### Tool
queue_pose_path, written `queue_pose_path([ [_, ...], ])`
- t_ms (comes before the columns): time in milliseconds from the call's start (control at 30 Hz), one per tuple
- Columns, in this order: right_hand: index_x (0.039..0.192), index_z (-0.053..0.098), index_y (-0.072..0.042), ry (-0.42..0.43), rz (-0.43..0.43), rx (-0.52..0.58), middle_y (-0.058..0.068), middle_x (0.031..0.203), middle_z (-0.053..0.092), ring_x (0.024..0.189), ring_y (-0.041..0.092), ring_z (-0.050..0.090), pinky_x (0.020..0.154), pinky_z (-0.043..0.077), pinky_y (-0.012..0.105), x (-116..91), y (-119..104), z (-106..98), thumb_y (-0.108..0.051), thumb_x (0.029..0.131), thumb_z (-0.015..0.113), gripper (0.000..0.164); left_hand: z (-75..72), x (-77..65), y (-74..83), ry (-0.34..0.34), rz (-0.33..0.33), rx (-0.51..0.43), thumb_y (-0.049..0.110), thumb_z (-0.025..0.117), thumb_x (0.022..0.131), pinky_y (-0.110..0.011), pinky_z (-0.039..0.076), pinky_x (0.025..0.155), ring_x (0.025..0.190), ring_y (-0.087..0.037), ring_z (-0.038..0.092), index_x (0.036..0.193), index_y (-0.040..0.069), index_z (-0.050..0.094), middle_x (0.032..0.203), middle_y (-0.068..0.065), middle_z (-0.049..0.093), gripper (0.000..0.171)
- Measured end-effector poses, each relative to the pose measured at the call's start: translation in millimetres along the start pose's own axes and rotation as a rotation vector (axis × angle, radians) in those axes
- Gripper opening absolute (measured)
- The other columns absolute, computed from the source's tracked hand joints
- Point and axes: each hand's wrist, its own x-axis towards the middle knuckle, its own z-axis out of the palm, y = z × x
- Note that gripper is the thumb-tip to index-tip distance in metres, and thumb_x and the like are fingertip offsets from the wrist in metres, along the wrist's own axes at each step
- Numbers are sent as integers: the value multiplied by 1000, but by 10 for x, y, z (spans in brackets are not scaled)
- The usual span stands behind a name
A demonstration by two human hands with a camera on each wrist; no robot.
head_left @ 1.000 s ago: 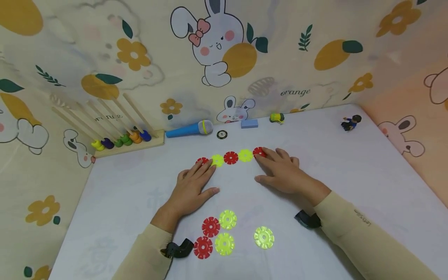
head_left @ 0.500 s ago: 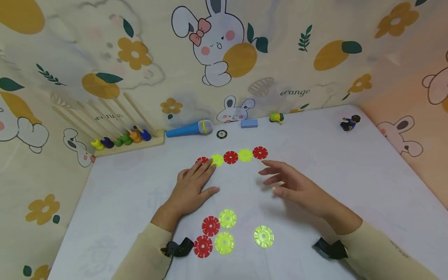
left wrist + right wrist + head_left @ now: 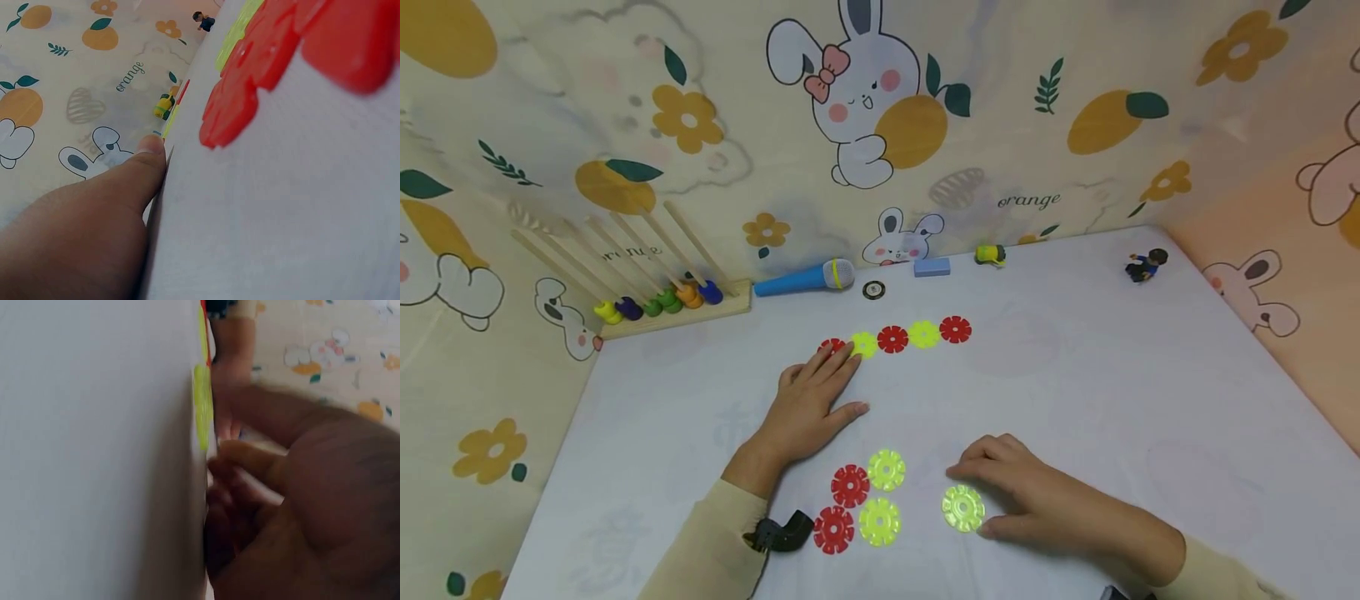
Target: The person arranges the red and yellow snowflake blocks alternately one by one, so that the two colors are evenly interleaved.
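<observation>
My left hand (image 3: 808,408) lies flat on the white table, fingers stretched over the red notched disc (image 3: 831,343) and reaching the yellow-green disc (image 3: 865,345) at the left end of a row. Along that row follow a red disc (image 3: 892,339), a yellow-green one (image 3: 924,334) and another red one (image 3: 955,329). My right hand (image 3: 1037,500) is low over the table with thumb and fingers spread on either side of a single yellow-green disc (image 3: 962,508). In the right wrist view the thumb (image 3: 269,409) overlaps the edge of that disc (image 3: 203,409).
Two red discs (image 3: 833,529) and two yellow-green discs (image 3: 880,522) lie nearer the front. Along the back are a peg rack with coloured beads (image 3: 677,315), a blue toy microphone (image 3: 805,277), a black round piece (image 3: 874,290), a blue block (image 3: 932,267) and a minifigure (image 3: 1146,265).
My right hand has left the red disc at the row's right end and come back toward me, down to the single yellow-green disc. The left hand has stayed in place.
</observation>
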Motion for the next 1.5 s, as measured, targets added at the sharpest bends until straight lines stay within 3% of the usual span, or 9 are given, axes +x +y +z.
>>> queue_pose_path([
  [67, 125, 57, -34, 15, -22, -62, -22, 120, 45, 115, 5, 36, 92, 43, 26, 25, -22, 23, -32, 79, 79, 51, 3, -6, -1, 1, -2, 0, 71, 37, 88, -55, 15, 105, 144, -22, 7, 152, 29, 27, 158, 8, 14, 78],
  [133, 116, 58, -35, 23, -29, -40, -22, 113, 48, 110, 5, 40, 89, 43, 26, 46, -38, 22, -27, 80, 80, 43, 0, -13, 2, 3, -5, -2, 71, 37, 88, -55, 15, 105, 144, -21, 7, 152, 28, 28, 158, 8, 14, 78],
  [300, 103, 60, -31, -9, 16, 202, -14, 94, 60, 86, 10, 55, 74, 48, 26, 143, -6, -74, -22, 87, 72, 22, 4, -20, -1, 9, -8, 8, 71, 38, 88, -55, 15, 105, 144, -21, 7, 152, 29, 28, 158, 8, 15, 78],
  [400, 101, 65, -30, 42, 96, 273, -8, 90, 62, 82, 16, 57, 70, 50, 27, 252, 103, -198, -26, 89, 70, 14, 6, -16, -3, 10, -5, 7, 71, 38, 88, -55, 15, 105, 144, -21, 7, 152, 28, 28, 158, 7, 15, 78],
  [767, 119, 59, -20, 430, 366, 204, 5, 95, 57, 82, 22, 57, 68, 52, 29, 557, 751, -694, -20, 93, 65, 26, -3, 3, 0, -5, 3, -2, 71, 37, 88, -56, 15, 105, 144, -22, 5, 152, 29, 26, 158, 7, 14, 78],
  [967, 136, 49, -14, 557, 395, 105, 8, 120, 50, 97, 24, 52, 80, 48, 37, 606, 854, -756, -20, 95, 61, 42, -1, -1, -6, 0, 1, 3, 71, 37, 88, -55, 15, 105, 144, -22, 6, 152, 29, 27, 158, 7, 15, 77],
  [1067, 140, 47, -13, 506, 373, -34, 10, 136, 41, 114, 29, 44, 88, 45, 47, 615, 825, -725, -25, 93, 63, 50, -2, -3, -9, -4, 0, 2, 71, 37, 88, -55, 15, 105, 144, -22, 6, 152, 30, 27, 158, 8, 14, 77],
  [1267, 147, 40, -12, 264, 365, -389, 11, 154, 26, 136, 37, 21, 97, 29, 60, 645, 699, -656, -48, 89, 62, 72, -6, 1, -13, -9, 2, -8, 71, 37, 88, -56, 15, 105, 144, -22, 5, 152, 29, 26, 158, 7, 14, 77],
  [1500, 150, 34, -16, 244, 411, -473, 12, 155, 20, 135, 42, 15, 90, 23, 62, 734, 692, -684, -61, 85, 59, 83, -19, -7, -4, 4, 6, -7, 70, 38, 89, -55, 15, 105, 144, -22, 7, 152, 28, 27, 158, 6, 15, 77],
])
